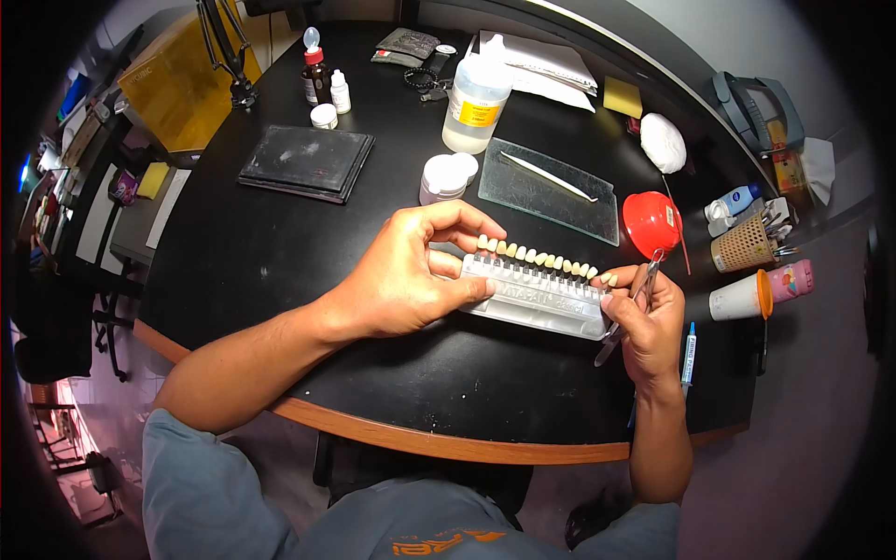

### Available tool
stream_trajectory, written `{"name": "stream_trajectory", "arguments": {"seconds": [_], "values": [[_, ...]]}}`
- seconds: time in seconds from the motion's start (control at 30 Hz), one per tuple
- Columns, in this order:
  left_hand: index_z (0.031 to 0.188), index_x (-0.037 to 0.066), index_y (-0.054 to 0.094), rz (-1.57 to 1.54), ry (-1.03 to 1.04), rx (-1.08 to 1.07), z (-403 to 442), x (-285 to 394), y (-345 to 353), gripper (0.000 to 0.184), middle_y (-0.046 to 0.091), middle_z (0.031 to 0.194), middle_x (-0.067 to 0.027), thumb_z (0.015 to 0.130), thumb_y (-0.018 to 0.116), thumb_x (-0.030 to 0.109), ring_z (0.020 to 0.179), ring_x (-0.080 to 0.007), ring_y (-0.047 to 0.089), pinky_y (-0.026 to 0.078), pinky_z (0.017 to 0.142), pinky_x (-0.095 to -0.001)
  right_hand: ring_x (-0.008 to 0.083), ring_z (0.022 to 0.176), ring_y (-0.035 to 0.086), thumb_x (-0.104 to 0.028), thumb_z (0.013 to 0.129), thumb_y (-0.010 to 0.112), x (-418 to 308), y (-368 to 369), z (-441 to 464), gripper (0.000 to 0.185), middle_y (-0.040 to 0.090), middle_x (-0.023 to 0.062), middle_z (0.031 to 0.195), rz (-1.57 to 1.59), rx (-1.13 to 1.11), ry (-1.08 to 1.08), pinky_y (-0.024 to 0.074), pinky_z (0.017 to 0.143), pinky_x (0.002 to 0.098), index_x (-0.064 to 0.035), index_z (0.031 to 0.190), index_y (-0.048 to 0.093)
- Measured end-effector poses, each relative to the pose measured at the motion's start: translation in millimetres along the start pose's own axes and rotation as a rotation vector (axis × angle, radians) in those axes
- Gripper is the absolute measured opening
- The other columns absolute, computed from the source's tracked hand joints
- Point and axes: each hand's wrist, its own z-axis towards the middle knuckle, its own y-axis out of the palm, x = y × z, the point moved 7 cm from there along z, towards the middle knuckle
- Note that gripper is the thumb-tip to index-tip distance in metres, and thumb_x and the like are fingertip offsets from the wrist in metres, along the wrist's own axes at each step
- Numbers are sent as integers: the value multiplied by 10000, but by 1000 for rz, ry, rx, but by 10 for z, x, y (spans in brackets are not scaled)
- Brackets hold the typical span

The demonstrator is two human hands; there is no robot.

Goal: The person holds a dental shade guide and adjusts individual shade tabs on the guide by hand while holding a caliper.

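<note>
Two hands share one tooth rack (532,299) above the table (373,383): the left hand (397,271) pinches one end, the right hand (651,327) grips the other along with one metal tool (607,347). One glass plate (558,203) and one red bowl (647,229) sit just beyond; black tabletop stretches toward the wooden edge (420,446).

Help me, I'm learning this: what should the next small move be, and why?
Perhaps set the metal instrument down on the table: the right hand holds it while also touching one end of the shade guide; the left hand grips the other.
</note>
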Motion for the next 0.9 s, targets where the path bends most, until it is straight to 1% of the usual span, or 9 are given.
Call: {"name": "stream_trajectory", "arguments": {"seconds": [0.13, 0.33, 0.43, 0.53, 0.63, 0.8, 0.9], "values": [[1228, -50, 574, 10, 28, -4, 3, 5, 2, 425, 595, 1114, -128, 841, 749, -34, 975, -196, 710, 600, 875, -248, 3, 622, 543, 56, 829, 671, 6, 0, 2, 162, 674, 14, 729, 11, 9, 0, 431, 612, 173, 77, 988, 692], [1229, -49, 572, -32, -27, 0, -9, -17, -4, 427, 594, 1105, -124, 842, 750, -33, 974, -194, 709, 602, 871, -249, 4, 620, 543, 68, 826, 655, 2, 18, -3, 164, 669, 12, 722, 4, 8, 5, 432, 612, 173, 78, 986, 689], [1228, -48, 572, 21, 39, -1, 1, 0, -9, 425, 596, 1098, -121, 842, 749, -37, 970, -193, 712, 605, 863, -248, 7, 620, 546, 73, 826, 647, -6, 13, -5, 164, 673, 17, 727, 6, -3, 2, 435, 617, 173, 77, 985, 687], [1229, -46, 570, -12, -38, 6, -7, -8, -1, 425, 606, 1088, -120, 842, 746, -43, 964, -189, 713, 607, 853, -249, 9, 621, 550, 74, 827, 647, -3, 17, 0, 163, 674, 19, 726, 10, -5, 8, 441, 626, 174, 77, 985, 686], [1232, -45, 564, 6, -6, 3, -1, -21, -16, 431, 618, 1089, -125, 841, 747, -45, 958, -185, 713, 609, 849, -252, 14, 629, 565, 74, 826, 650, -29, 37, -15, 163, 680, 24, 732, 15, 2, 18, 455, 640, 177, 77, 985, 685], [1236, -46, 562, 4, -26, 8, -3, -24, -15, 438, 627, 1092, -127, 840, 749, -44, 966, -188, 711, 609, 846, -253, 20, 640, 580, 76, 822, 657, -13, 16, -14, 165, 691, 32, 745, 16, -11, -3, 466, 651, 180, 77, 985, 685], [1237, -45, 564, -23, -41, 5, 2, -42, -16, 438, 627, 1092, -126, 841, 749, -45, 972, -189, 709, 608, 850, -256, 8, 620, 548, 78, 817, 661, -41, 37, -17, 169, 667, 12, 714, 3, 5, 10, 442, 629, 173, 80, 985, 684]]}}
